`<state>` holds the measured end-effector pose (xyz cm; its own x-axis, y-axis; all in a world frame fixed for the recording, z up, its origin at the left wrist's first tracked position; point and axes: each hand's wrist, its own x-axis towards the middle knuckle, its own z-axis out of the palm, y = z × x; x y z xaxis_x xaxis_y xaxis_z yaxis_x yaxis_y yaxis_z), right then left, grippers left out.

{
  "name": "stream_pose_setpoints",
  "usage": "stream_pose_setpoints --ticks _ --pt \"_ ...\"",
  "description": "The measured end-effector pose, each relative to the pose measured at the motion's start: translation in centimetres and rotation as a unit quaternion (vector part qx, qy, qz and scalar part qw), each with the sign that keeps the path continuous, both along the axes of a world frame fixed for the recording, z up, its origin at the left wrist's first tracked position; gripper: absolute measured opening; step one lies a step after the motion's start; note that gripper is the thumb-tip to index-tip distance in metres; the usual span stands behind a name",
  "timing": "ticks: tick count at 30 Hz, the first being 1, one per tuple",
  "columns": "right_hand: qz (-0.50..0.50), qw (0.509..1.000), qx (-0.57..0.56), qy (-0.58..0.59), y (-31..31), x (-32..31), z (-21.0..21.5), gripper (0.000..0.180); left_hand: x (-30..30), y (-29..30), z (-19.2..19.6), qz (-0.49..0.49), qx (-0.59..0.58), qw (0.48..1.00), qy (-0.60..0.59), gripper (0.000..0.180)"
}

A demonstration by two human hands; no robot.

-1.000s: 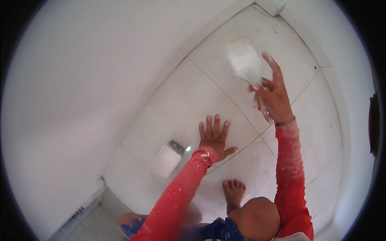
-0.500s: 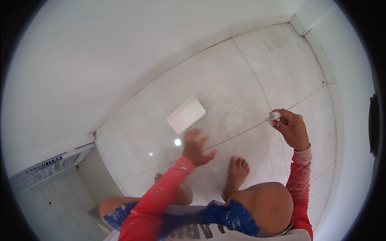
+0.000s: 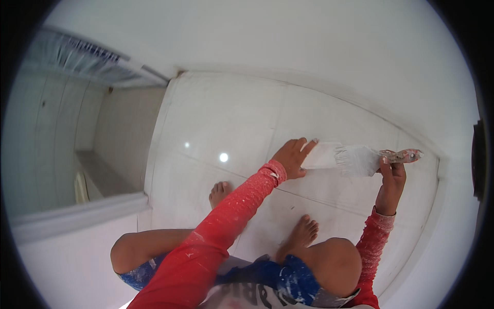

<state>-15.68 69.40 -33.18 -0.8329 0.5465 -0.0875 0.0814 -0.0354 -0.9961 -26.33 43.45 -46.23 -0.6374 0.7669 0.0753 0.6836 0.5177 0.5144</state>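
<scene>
A white rectangular plastic tub (image 3: 321, 156) is near the middle of the view, low over or on the floor; I cannot tell which. My left hand (image 3: 292, 157) grips its left end, fingers along the far side and thumb at the near corner. In my right hand (image 3: 392, 180) is a wide paintbrush (image 3: 358, 160), held near the base of its paint-stained handle between thumb and fingers. Its white-coated bristles point left, and their tips overlap the tub's right end in view. The tub's inside is hard to make out.
Pale tiled floor (image 3: 231, 110) lies around my bare feet. A white wall (image 3: 319, 46) runs along the far side and curves round to the right. At the left are a doorway sill (image 3: 77, 215) and a plastic-wrapped panel (image 3: 82, 56).
The view has swung left. My left hand has reached the tub and taken hold of its end. My right hand has turned the paintbrush so its bristles now point toward the tub.
</scene>
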Motion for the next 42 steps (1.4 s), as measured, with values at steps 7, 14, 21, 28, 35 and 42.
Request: stream_pose_setpoints --ticks 7,14,21,28,35,42 --pt "0.140 0.971 -0.190 0.049 -13.0 -10.8 -2.8 0.013 4.0 -14.7 1.9 0.245 -0.139 0.959 0.020 0.104" --pt "0.298 0.931 -0.208 -0.040 -32.7 -14.8 -3.9 0.015 12.7 -33.1 3.8 0.522 -0.217 0.816 -0.116 0.104" --pt "0.485 0.826 -0.249 -0.139 -45.9 -11.9 -5.4 0.025 24.6 -44.8 2.7 0.618 -0.280 0.724 -0.120 0.106" --pt "0.707 0.700 -0.077 -0.063 -53.7 -7.0 -3.4 0.035 32.8 -48.1 6.6 0.589 -0.360 0.709 -0.145 0.111" --pt "0.801 0.489 0.270 0.215 -62.5 -0.5 -5.7 0.026 50.9 -49.7 12.8 0.484 -0.311 0.723 -0.383 0.085" --pt "0.786 0.365 0.389 0.312 -66.8 4.2 -8.9 0.022 67.4 -45.7 12.6 0.709 -0.221 0.569 -0.354 0.067"
